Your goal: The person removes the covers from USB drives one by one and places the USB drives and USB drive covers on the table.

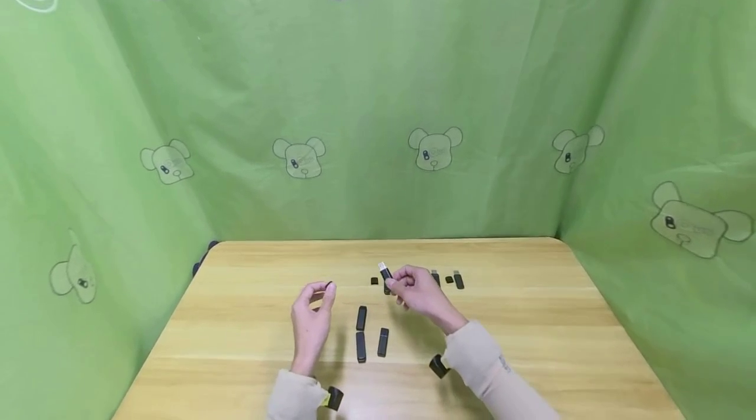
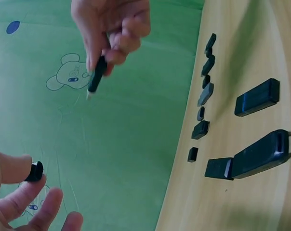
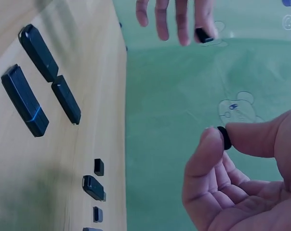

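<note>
My right hand pinches a black USB stick between thumb and fingers, its bare metal plug pointing up and away. To the left, my left hand holds a small black cap between thumb and forefinger, its other fingers spread in the left wrist view. Both hands are raised above the table, with a gap between cap and stick. Three capped black USB sticks lie between the forearms, two of them end to end.
Along the back of the wooden table runs a row of uncapped USB sticks and loose caps, partly hidden behind my right hand. Green curtains printed with bear faces enclose the table's back and sides.
</note>
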Demonstrator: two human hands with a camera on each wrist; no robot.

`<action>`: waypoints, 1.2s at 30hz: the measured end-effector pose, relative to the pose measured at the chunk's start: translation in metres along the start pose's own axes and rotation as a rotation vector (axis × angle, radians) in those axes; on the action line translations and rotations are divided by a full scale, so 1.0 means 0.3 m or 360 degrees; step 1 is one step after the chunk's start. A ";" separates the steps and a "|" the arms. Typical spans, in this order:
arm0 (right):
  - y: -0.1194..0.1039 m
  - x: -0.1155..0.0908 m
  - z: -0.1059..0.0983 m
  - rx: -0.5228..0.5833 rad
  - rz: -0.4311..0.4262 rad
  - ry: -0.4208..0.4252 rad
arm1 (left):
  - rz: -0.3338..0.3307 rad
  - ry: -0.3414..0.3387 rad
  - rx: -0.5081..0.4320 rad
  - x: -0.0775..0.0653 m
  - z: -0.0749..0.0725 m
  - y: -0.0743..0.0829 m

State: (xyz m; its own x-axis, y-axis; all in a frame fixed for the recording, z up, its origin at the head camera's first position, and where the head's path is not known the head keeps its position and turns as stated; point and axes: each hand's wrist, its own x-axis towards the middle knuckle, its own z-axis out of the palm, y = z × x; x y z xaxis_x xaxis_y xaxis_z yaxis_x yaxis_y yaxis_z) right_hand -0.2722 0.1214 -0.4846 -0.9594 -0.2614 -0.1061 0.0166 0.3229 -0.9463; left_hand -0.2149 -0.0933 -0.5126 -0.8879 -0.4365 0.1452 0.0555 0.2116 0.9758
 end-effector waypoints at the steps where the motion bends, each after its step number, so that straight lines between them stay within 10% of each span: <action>1: 0.000 0.013 0.007 0.0000 0.0003 0.0022 | -0.0001 -0.0014 -0.0003 -0.003 -0.001 0.000; 19: 0.054 0.183 0.085 0.0075 0.0139 0.0080 | 0.0072 -0.0110 0.0076 -0.034 0.007 -0.013; 36: 0.133 0.234 0.209 -0.0201 0.0267 0.0206 | 0.0050 -0.0116 0.0060 -0.035 0.007 -0.018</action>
State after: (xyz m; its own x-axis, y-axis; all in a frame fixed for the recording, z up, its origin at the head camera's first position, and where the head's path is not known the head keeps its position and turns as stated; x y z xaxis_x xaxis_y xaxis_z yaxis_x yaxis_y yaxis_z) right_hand -0.3211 0.0588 -0.5491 -0.9744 -0.0787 -0.2107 0.1510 0.4651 -0.8723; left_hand -0.2070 -0.0881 -0.5198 -0.9170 -0.3645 0.1619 0.0679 0.2574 0.9639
